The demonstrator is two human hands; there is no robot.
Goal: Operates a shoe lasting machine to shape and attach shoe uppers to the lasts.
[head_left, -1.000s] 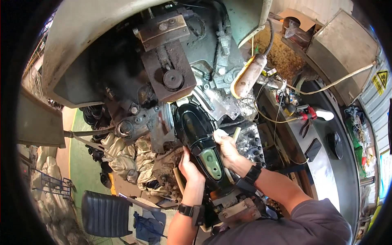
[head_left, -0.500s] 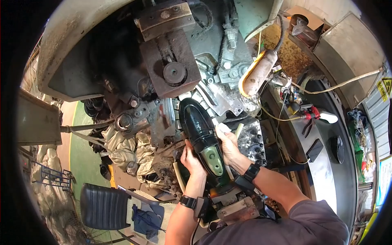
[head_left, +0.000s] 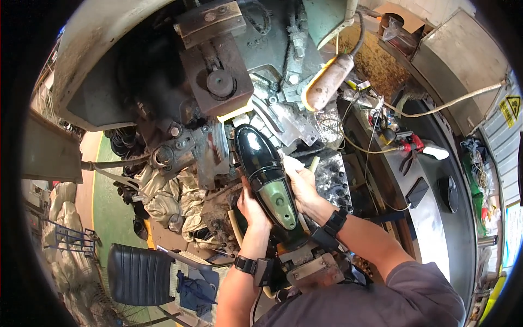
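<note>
A glossy black shoe upper (head_left: 255, 150) is held out in front of the machine, toe pointing away from me. Inside its opening shows a green shoe last (head_left: 277, 199) with small holes in its top. My left hand (head_left: 253, 210) grips the shoe's left side, its fingers partly hidden beneath. On the other side, my right hand (head_left: 306, 189) supports the shoe and pinches a crumpled white cloth (head_left: 292, 163) against its edge.
A soiled metal machine with a heavy block (head_left: 215, 79) stands just beyond the shoe. A work lamp (head_left: 329, 82) hangs at upper right. Pliers (head_left: 408, 161) and a phone (head_left: 417, 192) lie on the right-hand bench. A black chair (head_left: 140, 274) is at lower left.
The shoe has tipped slightly in both hands, so its toe catches more light and more of the green last shows. The surroundings have shifted a little in the view. Both grips stay the same.
</note>
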